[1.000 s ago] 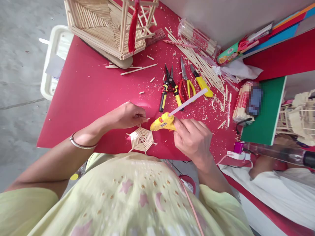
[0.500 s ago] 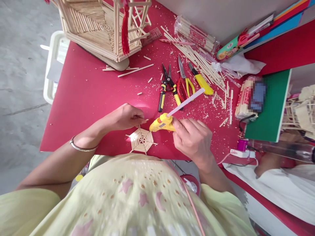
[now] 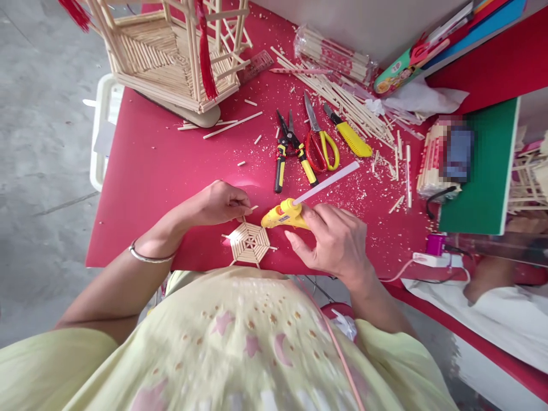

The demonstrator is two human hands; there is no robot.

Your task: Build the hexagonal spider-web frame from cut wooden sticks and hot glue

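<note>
My right hand grips a yellow hot glue gun, its thumb lifted off the handle. A long translucent glue stick juts from the gun's rear. The nozzle points left, at the upper right edge of a small hexagonal web of wooden sticks, which lies flat near the table's front edge. Just above this web, my left hand is closed in a pinch on a short wooden stick whose tip shows past the fingers.
Pliers, scissors and a yellow utility knife lie beyond the hands. Loose sticks and scraps cover the back right of the red table. A large stick-built frame with red tassels stands back left.
My right thumb has moved away from the glue gun's handle. The view has shifted slightly; the left hand keeps its pinch, and the web lies as before.
</note>
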